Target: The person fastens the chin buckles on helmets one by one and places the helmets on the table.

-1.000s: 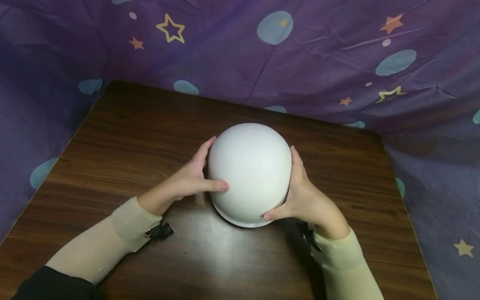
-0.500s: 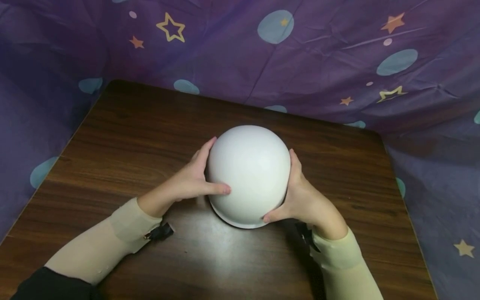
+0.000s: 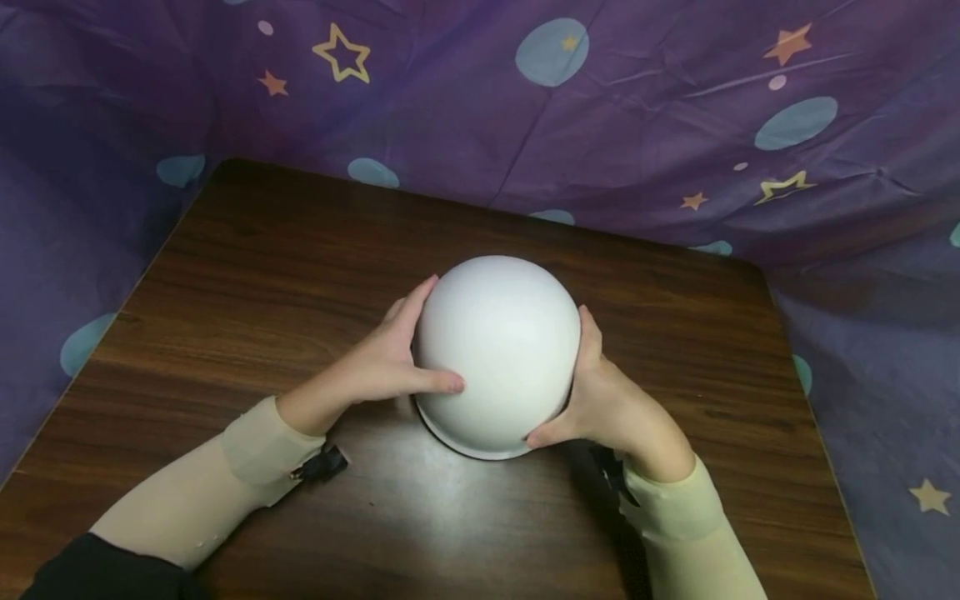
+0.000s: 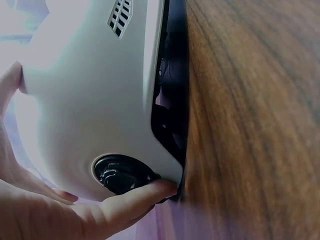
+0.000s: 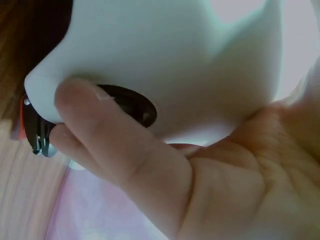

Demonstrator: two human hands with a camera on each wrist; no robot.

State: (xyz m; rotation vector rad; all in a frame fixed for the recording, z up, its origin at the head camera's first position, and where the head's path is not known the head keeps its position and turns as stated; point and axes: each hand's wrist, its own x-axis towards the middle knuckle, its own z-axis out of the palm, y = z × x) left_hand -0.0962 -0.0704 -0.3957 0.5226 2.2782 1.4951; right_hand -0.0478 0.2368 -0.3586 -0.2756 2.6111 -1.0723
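Observation:
A smooth white helmet (image 3: 498,333) sits dome up near the middle of the wooden table. My left hand (image 3: 382,358) holds its left side, with the thumb laid across the near part of the dome. On the opposite side my right hand (image 3: 607,392) grips it, thumb low by the near rim. In the left wrist view, the helmet (image 4: 95,100) shows a slotted vent (image 4: 120,17), a round black side fitting (image 4: 120,172) and a dark lower edge close to the tabletop. A dark oval fitting (image 5: 132,105) shows beside my fingers in the right wrist view.
The dark wood table (image 3: 262,250) has a purple curtain (image 3: 450,92) with stars and blobs behind it and at both sides. Black devices sit at both wrists, by the left cuff (image 3: 322,464) and the right cuff (image 3: 615,475).
The helmet has shifted slightly toward me, its top edge sitting a little lower in the head view. Both hands have kept their hold and moved slightly with it.

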